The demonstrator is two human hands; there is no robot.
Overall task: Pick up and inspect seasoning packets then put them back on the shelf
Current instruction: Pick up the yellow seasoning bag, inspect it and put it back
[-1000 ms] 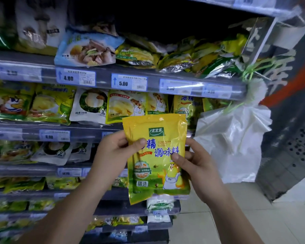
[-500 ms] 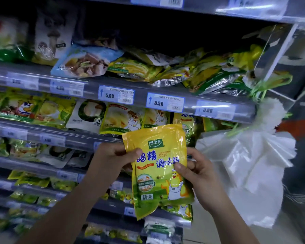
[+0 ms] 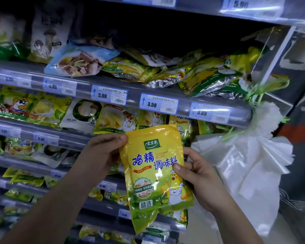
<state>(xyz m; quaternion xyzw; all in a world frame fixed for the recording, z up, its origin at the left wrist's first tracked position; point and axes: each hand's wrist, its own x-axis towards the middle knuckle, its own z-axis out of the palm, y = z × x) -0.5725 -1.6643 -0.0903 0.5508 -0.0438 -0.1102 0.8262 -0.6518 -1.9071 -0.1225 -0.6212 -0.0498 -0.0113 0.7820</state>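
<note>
Two hands hold one yellow seasoning packet (image 3: 155,175) upright in front of the shelf (image 3: 134,101), its printed face toward the camera. The left hand (image 3: 102,154) pinches the packet's upper left corner, thumb in front. The right hand (image 3: 199,180) grips the right edge, thumb pressed on the front. More packets (image 3: 116,118) lie on the shelf behind, and a white plastic bag (image 3: 250,166) hangs at the right.

The packet (image 3: 155,175) is yellow, greening toward six o'clock, with blue lettering, a green logo and a cartoon chick. Tags (image 3: 158,103) are white, blue-edged. At three o'clock, a translucent white bag (image 3: 250,169).
</note>
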